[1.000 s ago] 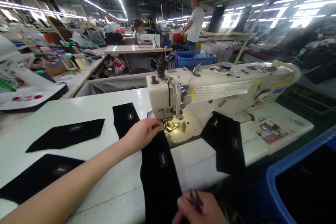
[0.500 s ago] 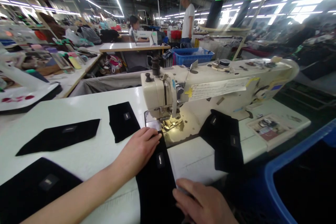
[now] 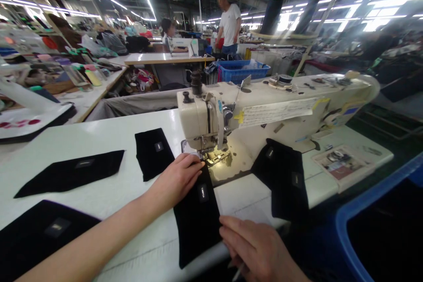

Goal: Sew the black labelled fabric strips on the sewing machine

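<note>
A long black fabric piece [image 3: 197, 216] with a small grey label lies on the white table in front of the cream sewing machine [image 3: 264, 105]. My left hand [image 3: 178, 176] presses its far end down beside the lit presser foot [image 3: 216, 157], fingers curled over the cloth. My right hand [image 3: 257, 249] grips the near right edge of the same piece. A thin metal tool, probably thread snips [image 3: 238, 272], pokes out under that hand.
Three more black labelled pieces lie on the table [image 3: 109, 132] at left, and a stack of black pieces [image 3: 284, 176] sits right of the needle. A blue bin [image 3: 380, 224] stands at lower right. Two people work at tables behind.
My right hand has come up from the near edge onto the fabric's right side. The piece has slid back toward me and then a little forward under my left hand.
</note>
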`<action>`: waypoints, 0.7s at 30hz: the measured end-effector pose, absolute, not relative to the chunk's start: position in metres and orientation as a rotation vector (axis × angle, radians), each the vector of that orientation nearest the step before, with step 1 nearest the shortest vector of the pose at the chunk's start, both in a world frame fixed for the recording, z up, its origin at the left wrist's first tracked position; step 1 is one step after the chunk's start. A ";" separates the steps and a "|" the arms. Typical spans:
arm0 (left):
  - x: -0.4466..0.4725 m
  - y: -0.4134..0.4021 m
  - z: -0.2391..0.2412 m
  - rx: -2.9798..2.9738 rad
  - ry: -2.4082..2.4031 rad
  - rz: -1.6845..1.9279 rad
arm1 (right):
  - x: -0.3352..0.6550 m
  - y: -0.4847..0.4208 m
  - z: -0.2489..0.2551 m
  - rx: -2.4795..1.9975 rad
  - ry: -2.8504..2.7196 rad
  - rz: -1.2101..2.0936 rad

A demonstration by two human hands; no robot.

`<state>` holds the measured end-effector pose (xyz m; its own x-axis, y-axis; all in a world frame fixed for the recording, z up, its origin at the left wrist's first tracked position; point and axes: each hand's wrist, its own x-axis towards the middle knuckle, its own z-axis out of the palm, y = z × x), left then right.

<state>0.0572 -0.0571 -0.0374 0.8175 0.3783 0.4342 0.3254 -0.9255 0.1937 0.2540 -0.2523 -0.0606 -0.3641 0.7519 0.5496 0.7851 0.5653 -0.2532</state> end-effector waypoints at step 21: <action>0.058 -0.056 -0.033 2.964 0.519 0.708 | 0.250 -0.251 -0.066 -1.269 -2.149 -0.063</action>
